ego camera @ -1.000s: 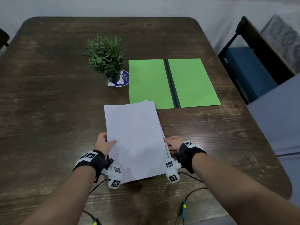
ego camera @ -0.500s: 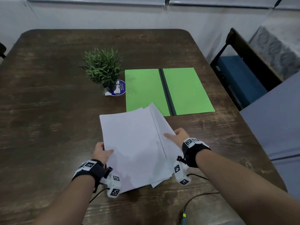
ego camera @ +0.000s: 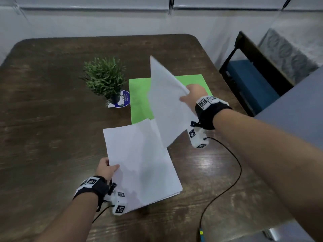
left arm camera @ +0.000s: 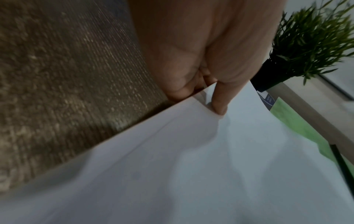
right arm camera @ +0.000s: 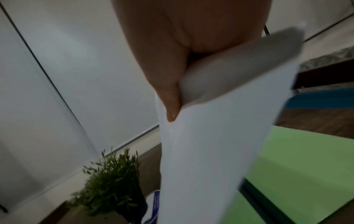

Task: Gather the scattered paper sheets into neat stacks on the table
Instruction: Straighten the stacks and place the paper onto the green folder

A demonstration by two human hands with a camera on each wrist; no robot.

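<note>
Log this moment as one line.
left hand: holds paper stack | right hand: holds lifted sheets over green folder

Head cam looked fwd and down from above the table (ego camera: 52,128), wide, taking in both forearms. Left wrist cam sat v. close, low over the tabletop, facing along the left hand (left arm camera: 191,50) twd the plant (left arm camera: 314,39); right wrist cam was raised, facing along the right hand (right arm camera: 172,50). All 3 shared the plant and the green folder (ego camera: 139,95)
</note>
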